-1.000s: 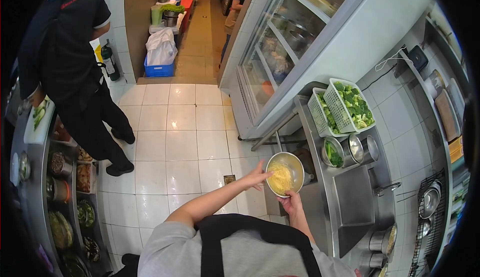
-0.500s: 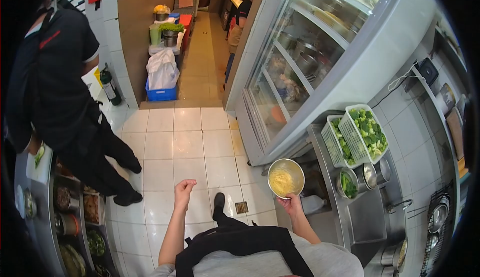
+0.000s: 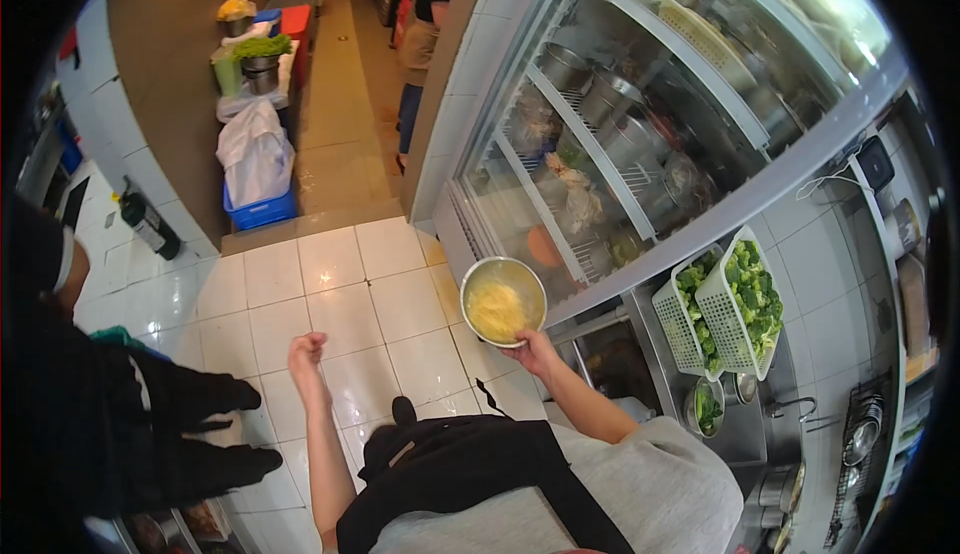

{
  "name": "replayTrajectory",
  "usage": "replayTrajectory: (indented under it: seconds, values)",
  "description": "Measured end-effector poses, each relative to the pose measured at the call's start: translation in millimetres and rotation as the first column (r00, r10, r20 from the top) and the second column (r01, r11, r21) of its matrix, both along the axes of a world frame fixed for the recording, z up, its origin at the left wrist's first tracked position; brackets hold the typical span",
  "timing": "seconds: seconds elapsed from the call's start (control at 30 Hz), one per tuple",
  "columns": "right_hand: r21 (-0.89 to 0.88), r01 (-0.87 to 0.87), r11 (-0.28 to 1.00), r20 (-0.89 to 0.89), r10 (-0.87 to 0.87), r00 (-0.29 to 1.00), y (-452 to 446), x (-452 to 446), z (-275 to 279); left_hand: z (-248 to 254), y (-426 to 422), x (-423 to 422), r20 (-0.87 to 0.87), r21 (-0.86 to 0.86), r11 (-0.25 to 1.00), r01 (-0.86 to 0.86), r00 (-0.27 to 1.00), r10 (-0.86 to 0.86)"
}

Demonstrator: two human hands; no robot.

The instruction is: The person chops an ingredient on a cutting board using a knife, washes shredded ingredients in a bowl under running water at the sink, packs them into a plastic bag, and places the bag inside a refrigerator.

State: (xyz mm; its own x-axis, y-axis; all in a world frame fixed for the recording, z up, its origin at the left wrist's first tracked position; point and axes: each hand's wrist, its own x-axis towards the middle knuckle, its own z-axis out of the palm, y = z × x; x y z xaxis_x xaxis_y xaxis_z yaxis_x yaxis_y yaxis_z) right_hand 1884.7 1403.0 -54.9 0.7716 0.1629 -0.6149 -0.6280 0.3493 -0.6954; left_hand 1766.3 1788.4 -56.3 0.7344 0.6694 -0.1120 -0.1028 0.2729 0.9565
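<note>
My right hand point(image 3: 532, 352) grips the near rim of a round metal bowl point(image 3: 536, 306). Inside the bowl lies a pale yellow heap of shredded or noodle-like food point(image 3: 496, 310). Out to the left, over the tiled floor, my left hand point(image 3: 307, 356) is raised with its fingers curled together; whether anything small is between them is hidden. The bowl is in front of the glass-door fridge point(image 3: 590, 144), above the floor.
On the steel counter at right stand two white baskets of broccoli point(image 3: 715, 324) and metal pots point(image 3: 705, 407). A co-worker in black point(image 3: 70, 394) is close at left. Beyond the doorway are a blue crate point(image 3: 260, 210) and another person point(image 3: 428, 44). A fire extinguisher point(image 3: 148, 222) stands by the wall.
My left hand has left the bowl and moved left, its fingers now curled. The bowl has shifted left with my right hand. The view has turned right, nearer the fridge.
</note>
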Motion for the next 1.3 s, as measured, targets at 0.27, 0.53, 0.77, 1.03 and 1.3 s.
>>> replayTrajectory:
  seconds: [0.27, 0.53, 0.77, 1.03, 1.3]
  values:
    - [0.071, 0.056, 0.996, 0.047, -0.059, 0.997, 63.3, 109.2, 11.7, -67.7, 72.1, 76.6, -0.065, -0.083, 0.996, -0.025, 0.998, 0.020]
    - [0.030, 0.296, 0.955, -0.071, -0.294, 0.953, 81.7, 144.3, -1.1, -40.7, 112.6, 284.2, -0.071, 0.106, 0.960, 0.258, 0.965, -0.251]
    - [-0.007, 0.536, 0.844, -0.125, -0.532, 0.837, 89.9, 139.0, -8.0, -2.6, 126.7, 452.1, 0.046, 0.107, 0.864, 0.492, 0.866, -0.498]
    - [0.074, 0.759, 0.647, -0.047, -0.758, 0.650, 112.1, 83.7, -7.9, -18.5, 64.2, 509.5, -0.031, 0.172, 0.619, 0.766, 0.632, -0.774]
    - [0.112, 0.950, 0.292, -0.005, -0.956, 0.295, 136.1, -24.8, -9.5, -27.5, -57.6, 491.0, -0.021, 0.213, 0.095, 0.973, 0.101, -0.995]
